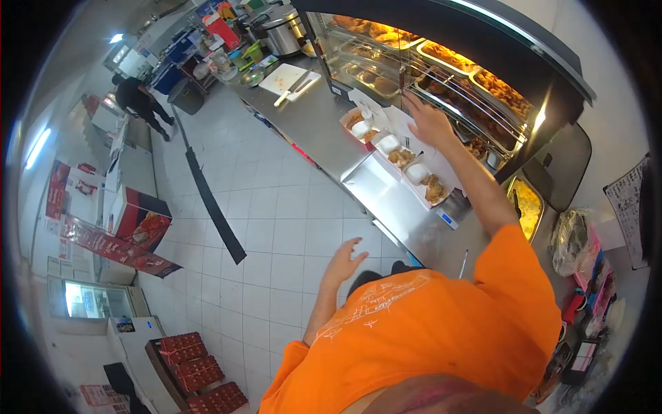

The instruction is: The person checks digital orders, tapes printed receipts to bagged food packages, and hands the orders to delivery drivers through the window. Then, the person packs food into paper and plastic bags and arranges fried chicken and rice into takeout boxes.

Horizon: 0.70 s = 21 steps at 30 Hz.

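My right hand point(429, 123) reaches to the glass front of the food warmer point(552, 52), fingers stretched out at the edge of a glass panel point(372, 65). Whether the fingertips press on the panel I cannot tell. Below that hand, open cardboard meal boxes point(448, 155) stand in a row on the steel counter, holding white rice point(416, 172) and fried chicken pieces point(434, 189). My left hand point(343, 262) hangs over the floor beside the counter, fingers spread, holding nothing. Inside the warmer, metal trays point(447, 56) hold browned fried food.
The steel counter point(386, 196) carries a cutting board point(284, 77) with a knife point(301, 81), and a large cooker point(283, 31) behind. A small device with a blue display point(447, 219) sits by the boxes. A tray of yellow food point(529, 207) is at right. Another person point(134, 100) stands far off.
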Tool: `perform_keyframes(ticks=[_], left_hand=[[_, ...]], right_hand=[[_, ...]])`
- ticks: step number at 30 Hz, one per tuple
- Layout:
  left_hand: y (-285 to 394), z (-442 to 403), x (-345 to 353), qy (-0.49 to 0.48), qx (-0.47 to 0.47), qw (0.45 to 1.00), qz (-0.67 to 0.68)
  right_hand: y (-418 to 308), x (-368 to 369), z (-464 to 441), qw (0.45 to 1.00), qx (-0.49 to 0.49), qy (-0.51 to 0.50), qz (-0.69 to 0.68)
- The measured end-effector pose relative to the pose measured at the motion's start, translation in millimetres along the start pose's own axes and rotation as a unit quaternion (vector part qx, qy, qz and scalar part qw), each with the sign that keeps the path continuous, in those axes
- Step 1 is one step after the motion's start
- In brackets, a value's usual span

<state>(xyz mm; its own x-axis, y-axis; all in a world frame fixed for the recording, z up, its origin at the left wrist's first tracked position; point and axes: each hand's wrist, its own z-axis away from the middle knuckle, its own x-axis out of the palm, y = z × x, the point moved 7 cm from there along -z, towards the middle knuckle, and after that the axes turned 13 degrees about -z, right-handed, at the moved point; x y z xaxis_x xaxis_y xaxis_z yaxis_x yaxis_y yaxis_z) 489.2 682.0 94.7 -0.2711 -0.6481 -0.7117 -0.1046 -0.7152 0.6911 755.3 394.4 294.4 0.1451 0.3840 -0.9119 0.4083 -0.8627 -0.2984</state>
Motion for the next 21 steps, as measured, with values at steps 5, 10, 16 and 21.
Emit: perform_keyframes(ticks=[5, 10, 16, 21], left_hand=[[-74, -54, -44, -0.046, -0.113, 0.991, 0.048], [-128, -133, -60, -0.166, -0.043, 0.985, 0.031], [-158, -262, -97, -0.233, 0.118, 0.964, -0.044], [-141, -361, -90, -0.283, 0.196, 0.925, -0.159]], right_hand=[[43, 36, -132, 0.973, -0.013, -0.012, 0.229], [27, 39, -147, 0.960, -0.041, 0.005, 0.276], [30, 20, -126, 0.942, 0.136, -0.091, 0.294], [48, -10, -44, 0.890, 0.284, -0.080, 0.348]])
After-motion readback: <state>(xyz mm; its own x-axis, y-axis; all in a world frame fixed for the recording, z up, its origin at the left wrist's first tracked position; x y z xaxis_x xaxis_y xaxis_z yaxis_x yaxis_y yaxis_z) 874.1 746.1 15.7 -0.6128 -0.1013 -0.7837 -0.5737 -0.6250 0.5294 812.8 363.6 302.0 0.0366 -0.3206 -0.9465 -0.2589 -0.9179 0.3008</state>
